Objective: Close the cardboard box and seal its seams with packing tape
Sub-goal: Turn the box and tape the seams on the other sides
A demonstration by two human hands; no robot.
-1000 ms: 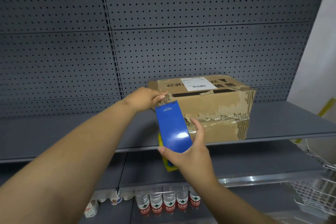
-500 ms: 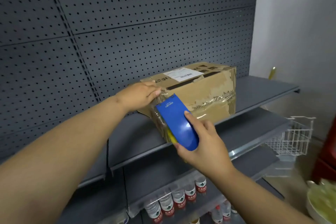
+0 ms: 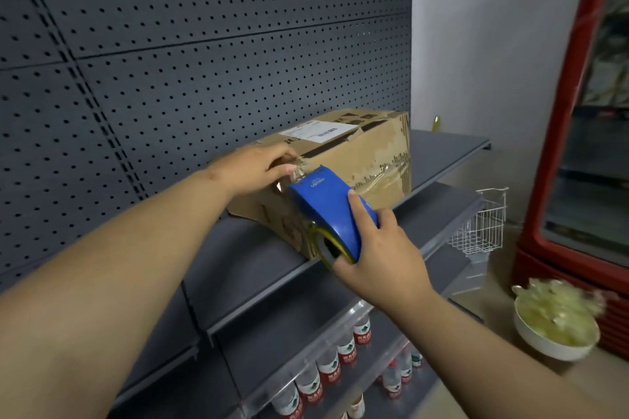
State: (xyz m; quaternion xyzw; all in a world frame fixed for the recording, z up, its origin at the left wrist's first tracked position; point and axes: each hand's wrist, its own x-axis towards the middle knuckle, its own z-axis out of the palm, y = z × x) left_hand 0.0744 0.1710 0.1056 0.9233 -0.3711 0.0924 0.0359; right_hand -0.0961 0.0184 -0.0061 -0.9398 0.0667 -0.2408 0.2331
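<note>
Cardboard fills the middle of our view: the cardboard box [image 3: 371,160] sits flaps down on the grey shelf [image 3: 252,258], with its white label [image 3: 321,130] on top, toward 1 o'clock. Our left hand [image 3: 252,170] lies on the box's near top corner. Its fingers [image 3: 282,163] are curled together over the edge, pressing on crinkled clear tape [image 3: 296,174]. At 4 o'clock from it, our right hand [image 3: 381,258] grips the blue tape dispenser [image 3: 332,207] against the box's front face. Those fingers are clamped on it, with the forefinger laid straight along its back and the thumb under the yellowish roll [image 3: 321,247]. A dark pegboard [image 3: 170,44] stands behind. Water bottles [image 3: 328,369] line a lower shelf at 6 o'clock. At 3 o'clock we see a white wire basket [image 3: 483,224] and a red-framed fridge [image 3: 558,146]. At 4 o'clock there is a white bowl [image 3: 551,347] of something pale green, blurred.
</note>
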